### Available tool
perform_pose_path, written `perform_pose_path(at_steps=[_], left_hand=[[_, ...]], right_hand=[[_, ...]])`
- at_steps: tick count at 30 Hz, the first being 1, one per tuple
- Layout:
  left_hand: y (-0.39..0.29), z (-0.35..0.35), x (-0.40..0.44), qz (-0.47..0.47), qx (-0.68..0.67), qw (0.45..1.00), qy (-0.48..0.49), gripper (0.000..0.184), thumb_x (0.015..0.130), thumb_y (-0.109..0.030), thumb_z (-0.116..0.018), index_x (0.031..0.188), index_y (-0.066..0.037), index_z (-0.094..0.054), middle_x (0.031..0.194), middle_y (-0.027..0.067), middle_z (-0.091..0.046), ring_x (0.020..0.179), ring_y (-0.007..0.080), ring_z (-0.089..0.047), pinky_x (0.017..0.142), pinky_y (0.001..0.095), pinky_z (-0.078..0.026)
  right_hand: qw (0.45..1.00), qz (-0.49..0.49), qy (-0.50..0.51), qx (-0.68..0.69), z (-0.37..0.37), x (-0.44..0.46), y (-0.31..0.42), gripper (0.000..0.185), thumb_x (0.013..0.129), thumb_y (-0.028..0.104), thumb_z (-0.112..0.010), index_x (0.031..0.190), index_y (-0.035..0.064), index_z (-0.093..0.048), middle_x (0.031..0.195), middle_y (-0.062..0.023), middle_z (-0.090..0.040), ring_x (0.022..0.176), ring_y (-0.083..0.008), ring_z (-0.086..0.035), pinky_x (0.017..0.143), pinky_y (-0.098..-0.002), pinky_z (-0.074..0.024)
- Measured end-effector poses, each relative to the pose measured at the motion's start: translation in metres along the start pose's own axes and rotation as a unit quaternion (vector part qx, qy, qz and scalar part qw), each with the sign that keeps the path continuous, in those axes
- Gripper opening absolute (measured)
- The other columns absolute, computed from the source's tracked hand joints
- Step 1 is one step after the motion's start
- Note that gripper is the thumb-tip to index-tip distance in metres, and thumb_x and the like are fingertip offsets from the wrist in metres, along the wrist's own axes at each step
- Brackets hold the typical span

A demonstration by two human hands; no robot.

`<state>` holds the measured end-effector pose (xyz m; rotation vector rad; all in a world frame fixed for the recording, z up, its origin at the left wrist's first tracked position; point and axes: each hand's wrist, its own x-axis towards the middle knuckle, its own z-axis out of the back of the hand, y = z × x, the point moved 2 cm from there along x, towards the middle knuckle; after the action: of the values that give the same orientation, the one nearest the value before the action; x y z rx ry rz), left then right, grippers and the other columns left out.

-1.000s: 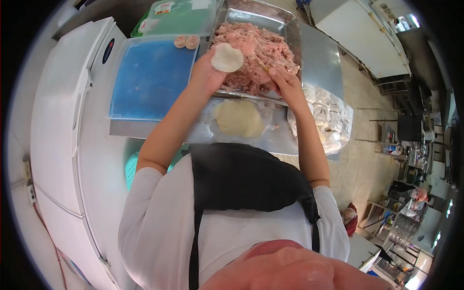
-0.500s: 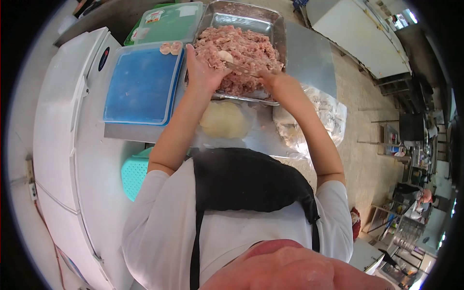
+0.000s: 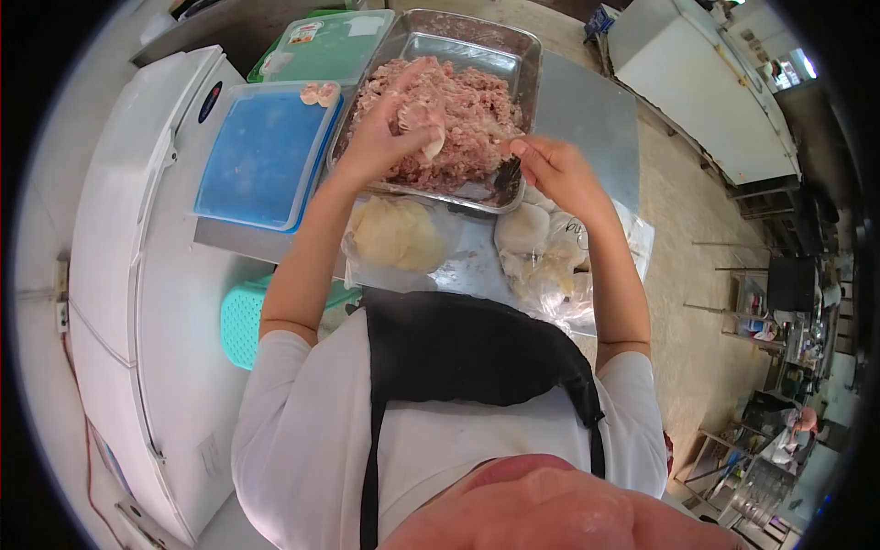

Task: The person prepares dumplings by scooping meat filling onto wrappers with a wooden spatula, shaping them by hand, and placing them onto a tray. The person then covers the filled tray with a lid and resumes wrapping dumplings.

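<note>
My left hand (image 3: 383, 142) is curled over the tray, holding a pale dumpling wrapper (image 3: 434, 145) that looks folded around filling. Beneath it, raw minced meat (image 3: 477, 101) fills most of a deep metal tray (image 3: 529, 57). At the tray's near right corner, my right hand (image 3: 555, 172) pinches a dark, flat utensil (image 3: 507, 180) whose end points down into the tray; its exact kind is not clear. Close to my body, a pale round stack of what look like wrappers (image 3: 396, 235) lies in clear plastic.
A blue container (image 3: 257, 165) with a few finished dumplings (image 3: 318, 93) at its corner stands left of the tray, a green container (image 3: 325, 50) behind it. Right front lies a plastic bag (image 3: 541, 247) of pale pieces. A white freezer (image 3: 137, 229) borders the left; a teal basket (image 3: 241, 323) sits below.
My right hand has drawn away from the left, toward the near right corner, with the utensil now pointing down. The left hand has closed further around the wrapper. The view has shifted slightly.
</note>
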<state>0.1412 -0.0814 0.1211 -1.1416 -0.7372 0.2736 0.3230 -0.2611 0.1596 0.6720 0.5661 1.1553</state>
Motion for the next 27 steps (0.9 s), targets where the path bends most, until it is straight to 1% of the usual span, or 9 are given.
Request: perform_pose_path(at_steps=[3, 6, 7, 9, 12, 14, 18, 24, 27], left_hand=[[-0.013, -0.004, 0.009, -0.098, 0.101, 0.989, 0.052, 0.060, 0.085, -0.008, -0.067, 0.140, -0.008, -0.042, 0.134, 0.0070, -0.052, 0.126, 0.0179, -0.048, 0.100, 0.0296, -0.044], [-0.001, -0.001, 0.013, 0.162, -0.018, 0.981, 0.105, 0.056, 0.086, -0.007, -0.066, 0.137, -0.007, -0.044, 0.137, 0.0078, -0.050, 0.128, 0.0196, -0.048, 0.101, 0.0304, -0.043], [0.001, -0.004, 0.013, 0.191, -0.214, 0.956, 0.054, 0.053, 0.086, -0.006, -0.065, 0.136, -0.006, -0.045, 0.136, 0.0078, -0.051, 0.126, 0.0201, -0.050, 0.101, 0.0301, -0.043], [0.009, -0.014, 0.008, 0.221, -0.570, 0.789, -0.055, 0.048, 0.086, -0.004, -0.063, 0.132, -0.004, -0.048, 0.132, 0.0080, -0.054, 0.122, 0.0212, -0.054, 0.099, 0.0295, -0.044], [0.016, -0.015, 0.005, 0.169, -0.477, 0.862, -0.017, 0.042, 0.090, -0.002, -0.059, 0.130, -0.007, -0.049, 0.135, 0.0103, -0.051, 0.122, 0.0254, -0.054, 0.104, 0.0336, -0.042], [0.010, -0.015, 0.007, 0.078, -0.175, 0.981, -0.032, 0.048, 0.088, -0.001, -0.061, 0.133, -0.008, -0.048, 0.137, 0.0107, -0.050, 0.126, 0.0265, -0.051, 0.103, 0.0336, -0.042], [-0.023, -0.019, 0.008, -0.034, 0.174, 0.983, -0.047, 0.056, 0.085, -0.002, -0.066, 0.136, -0.007, -0.045, 0.138, 0.0104, -0.051, 0.126, 0.0244, -0.051, 0.103, 0.0335, -0.041], [-0.030, -0.014, 0.013, -0.052, 0.142, 0.988, -0.031, 0.055, 0.078, -0.009, -0.076, 0.128, -0.006, -0.053, 0.129, 0.0106, -0.059, 0.116, 0.0219, -0.057, 0.100, 0.0322, -0.043], [-0.029, -0.004, 0.015, 0.062, 0.126, 0.985, 0.100, 0.047, 0.075, -0.014, -0.079, 0.117, -0.005, -0.061, 0.116, 0.0092, -0.065, 0.104, 0.0208, -0.062, 0.093, 0.0314, -0.046]], right_hand=[[0.998, 0.043, 0.047, 0.026, 0.004, -0.010, 0.007, 0.036, 0.099, 0.034, -0.050, 0.098, 0.0030, -0.067, 0.062, -0.0086, -0.055, 0.059, -0.0218, -0.053, 0.061, -0.0352, -0.0449], [0.995, 0.090, 0.001, 0.050, 0.008, -0.011, -0.003, 0.037, 0.100, 0.035, -0.049, 0.100, 0.0027, -0.067, 0.060, -0.0069, -0.054, 0.058, -0.0181, -0.051, 0.059, -0.0341, -0.0441], [0.992, 0.099, -0.026, 0.069, 0.010, -0.009, -0.010, 0.037, 0.100, 0.035, -0.048, 0.100, 0.0028, -0.067, 0.060, -0.0061, -0.053, 0.057, -0.0164, -0.050, 0.058, -0.0332, -0.0436], [0.990, 0.081, -0.037, 0.109, 0.011, -0.004, -0.024, 0.037, 0.101, 0.035, -0.047, 0.102, 0.0032, -0.067, 0.059, -0.0025, -0.050, 0.054, -0.0116, -0.045, 0.053, -0.0290, -0.0396], [0.986, 0.010, 0.003, 0.167, 0.004, 0.008, -0.045, 0.038, 0.103, 0.035, -0.045, 0.107, 0.0036, -0.066, 0.059, 0.0031, -0.046, 0.048, -0.0055, -0.038, 0.044, -0.0220, -0.0319], [0.979, -0.029, 0.018, 0.203, -0.006, 0.012, -0.056, 0.038, 0.103, 0.035, -0.044, 0.106, 0.0036, -0.065, 0.059, 0.0029, -0.046, 0.046, -0.0052, -0.038, 0.042, -0.0211, -0.0309], [0.975, -0.019, 0.046, 0.216, -0.013, 0.017, -0.056, 0.038, 0.102, 0.034, -0.045, 0.107, 0.0034, -0.066, 0.059, 0.0023, -0.047, 0.045, -0.0053, -0.039, 0.041, -0.0216, -0.0312], [0.988, 0.105, 0.014, 0.112, 0.003, 0.005, -0.036, 0.032, 0.099, 0.028, -0.054, 0.110, 0.0017, -0.068, 0.065, -0.0018, -0.055, 0.059, -0.0077, -0.050, 0.054, -0.0237, -0.0412], [0.986, 0.159, -0.033, 0.040, 0.000, -0.001, -0.023, 0.031, 0.096, 0.026, -0.057, 0.112, 0.0004, -0.067, 0.080, -0.0098, -0.066, 0.073, -0.0166, -0.062, 0.067, -0.0280, -0.0485]])
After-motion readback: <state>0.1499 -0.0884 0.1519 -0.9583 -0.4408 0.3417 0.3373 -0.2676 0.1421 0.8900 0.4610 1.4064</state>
